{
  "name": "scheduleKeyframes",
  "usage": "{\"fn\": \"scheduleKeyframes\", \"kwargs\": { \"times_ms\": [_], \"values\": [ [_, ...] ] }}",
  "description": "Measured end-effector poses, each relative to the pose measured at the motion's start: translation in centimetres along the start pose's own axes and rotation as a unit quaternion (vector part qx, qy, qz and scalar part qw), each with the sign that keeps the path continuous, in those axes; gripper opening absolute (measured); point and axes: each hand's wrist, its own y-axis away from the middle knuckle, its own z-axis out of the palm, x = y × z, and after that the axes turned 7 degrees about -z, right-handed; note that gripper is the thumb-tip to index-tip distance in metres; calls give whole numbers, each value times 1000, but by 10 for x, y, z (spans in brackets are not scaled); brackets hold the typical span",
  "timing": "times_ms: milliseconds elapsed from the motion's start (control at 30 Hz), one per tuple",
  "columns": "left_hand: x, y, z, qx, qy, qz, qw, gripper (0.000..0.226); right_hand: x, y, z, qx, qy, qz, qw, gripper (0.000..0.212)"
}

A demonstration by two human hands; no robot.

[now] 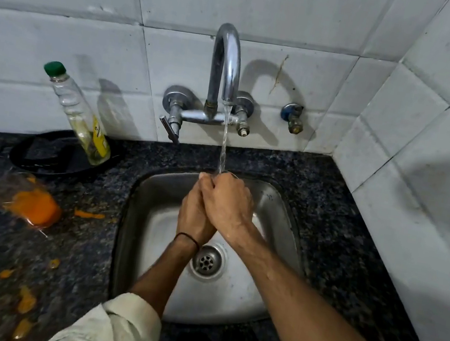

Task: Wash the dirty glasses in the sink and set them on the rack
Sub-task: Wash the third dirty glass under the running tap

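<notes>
Two hands over one sink (274, 207): left hand (194, 215) and right hand (227, 204) are pressed together, right fingers curled over the left, under one stream (224, 146) from one tap (226, 61). A thin clear rim shows at the fingertips; I cannot tell if they grip anything. One glass (26, 199) lies on its side on the surface (338, 247) left of the sink, with orange liquid inside and about five orange splashes (26, 301) nearby. One green-capped bottle (79, 115) stands on one black plate (43, 156).
</notes>
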Motion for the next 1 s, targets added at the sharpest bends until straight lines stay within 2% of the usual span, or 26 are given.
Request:
{"fn": "scheduleKeyframes", "kwargs": {
  "times_ms": [67,133,167,200,233,300,367,400,467,533,567,600,667,700,733,767,800,867,933,1000],
  "values": [
    [-5,-4,-12,-128,56,-10,990,30,7,-2,-7,-29,1,-29,999,44],
    [-7,-6,-28,-297,143,-42,943,40,17,-5,-17,-80,-37,-89,992,44],
    [-6,-5,-34,-346,176,-53,920,39,19,-7,-21,-110,-50,-116,986,43],
    [-7,-5,-35,-348,186,-53,918,37,18,-7,-23,-127,-49,-128,982,43],
    [-7,-4,-33,-309,174,-48,934,35,16,-7,-23,-119,-42,-123,984,42],
    [-5,-4,-19,-164,74,-14,984,29,7,-6,-16,-74,-61,-54,994,36],
    [-8,-4,-7,-36,-9,39,999,25,-2,-2,-2,-104,-134,32,985,28],
    [-13,-7,-7,-16,5,40,999,32,-5,4,5,-140,-159,37,977,24],
    [-27,-15,-16,-28,29,44,998,40,3,17,14,-198,-157,-30,967,17],
    [-34,-19,-28,-88,7,63,994,33,23,21,9,-225,-80,-149,960,33],
    [-36,-20,-33,-125,3,56,991,40,33,19,4,-242,11,-220,945,44],
    [-35,-20,-34,-153,-13,50,987,49,41,13,0,-256,126,-287,915,49],
    [-29,-20,-30,-177,-80,55,979,53,45,1,-14,-262,307,-397,824,42],
    [-25,-21,-26,-169,-103,50,979,50,44,-5,-16,-269,347,-416,797,34],
    [-23,-21,-24,-155,-97,42,982,46,42,-9,-16,-277,355,-409,793,27],
    [-22,-23,-21,-146,-77,39,986,43,38,-15,-13,-292,343,-386,805,22],
    [-22,-23,-19,-140,-47,47,988,41,33,-19,-10,-308,306,-334,837,19],
    [-25,-24,-15,-104,-20,68,992,42,21,-26,7,-322,156,-166,919,21],
    [-29,-28,-14,-46,-23,76,996,34,12,-19,29,-249,-29,-39,967,23],
    [-32,-31,-23,-31,-54,89,994,22,15,1,44,-145,-101,-51,983,20]
  ]
}}
